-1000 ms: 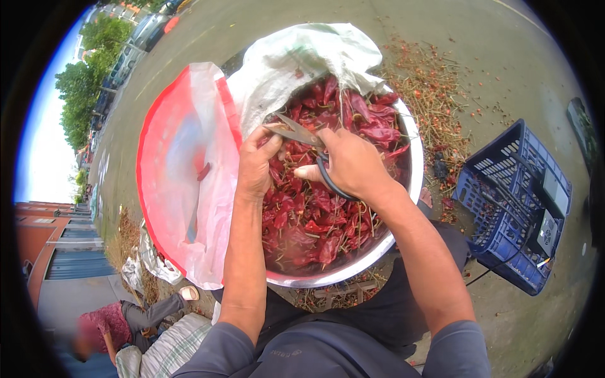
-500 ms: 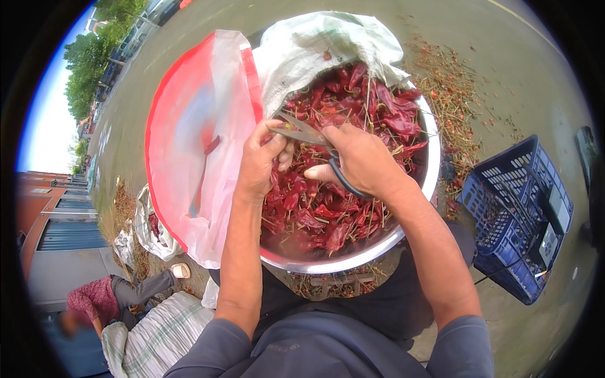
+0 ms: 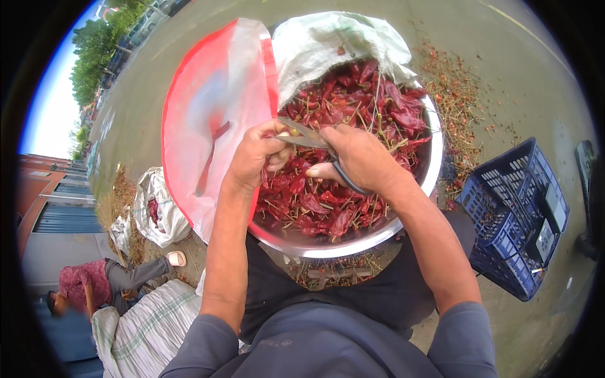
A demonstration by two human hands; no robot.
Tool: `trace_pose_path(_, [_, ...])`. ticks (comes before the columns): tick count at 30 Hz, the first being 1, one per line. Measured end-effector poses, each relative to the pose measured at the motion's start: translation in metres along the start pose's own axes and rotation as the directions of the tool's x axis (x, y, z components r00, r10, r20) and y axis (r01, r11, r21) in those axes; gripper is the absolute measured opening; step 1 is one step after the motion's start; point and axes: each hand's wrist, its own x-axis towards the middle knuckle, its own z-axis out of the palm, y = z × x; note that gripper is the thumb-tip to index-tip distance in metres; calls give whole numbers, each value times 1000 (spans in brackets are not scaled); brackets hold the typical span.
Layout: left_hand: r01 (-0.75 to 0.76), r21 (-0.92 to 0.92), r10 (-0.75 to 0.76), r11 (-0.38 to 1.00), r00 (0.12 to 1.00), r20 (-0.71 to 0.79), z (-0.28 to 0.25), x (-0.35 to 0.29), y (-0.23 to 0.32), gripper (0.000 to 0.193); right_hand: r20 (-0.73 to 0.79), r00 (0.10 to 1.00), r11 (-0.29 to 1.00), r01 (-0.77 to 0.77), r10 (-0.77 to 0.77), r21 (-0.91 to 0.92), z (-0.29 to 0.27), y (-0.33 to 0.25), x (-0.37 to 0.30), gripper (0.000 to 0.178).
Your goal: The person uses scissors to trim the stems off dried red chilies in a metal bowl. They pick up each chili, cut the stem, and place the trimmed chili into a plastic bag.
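Over a wide metal basin (image 3: 437, 135) heaped with dried red chili peppers (image 3: 337, 217), my right hand (image 3: 362, 157) grips a pair of dark-handled scissors (image 3: 305, 140). Their blades are parted and point left, reaching the fingertips of my left hand (image 3: 255, 157). My left hand is closed in a pinch on a dried chili pepper, mostly hidden by the fingers. A white woven sack (image 3: 340, 41) lies over the basin's far side, with peppers spread before its mouth.
Left of the basin is a red-edged plastic bag (image 3: 201, 88) with a pepper visible. A blue plastic crate (image 3: 498, 252) stands at right. Stems and scraps (image 3: 454, 94) litter the ground. At lower left, a person (image 3: 85, 283) bends beside a large woven sack (image 3: 154, 327).
The scissors stay at my left fingertips, and the blades look a little less parted. My left hand has shifted slightly left and down. The view has moved a little.
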Motion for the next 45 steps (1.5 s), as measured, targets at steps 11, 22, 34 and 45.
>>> trace_pose_path(11, [28, 186, -25, 982, 999, -21, 21, 6, 41, 17, -190, 981, 993, 1, -25, -122, -10, -3, -9, 66])
trace_pose_path(22, [-123, 235, 144, 964, 987, -75, 34, 48, 9, 15, -101, 988, 986, -129, 119, -105, -19, 12, -5, 90])
trace_pose_path(34, [106, -79, -108, 991, 994, -28, -2, 52, -45, 16, 79, 975, 961, -191, 210, -199, 9, 20, -8, 80])
trace_pose_path(45, [262, -79, -264, 962, 964, -15, -18, 43, -41, 15, 43, 940, 894, -307, 339, -326, 35, 1, -7, 64])
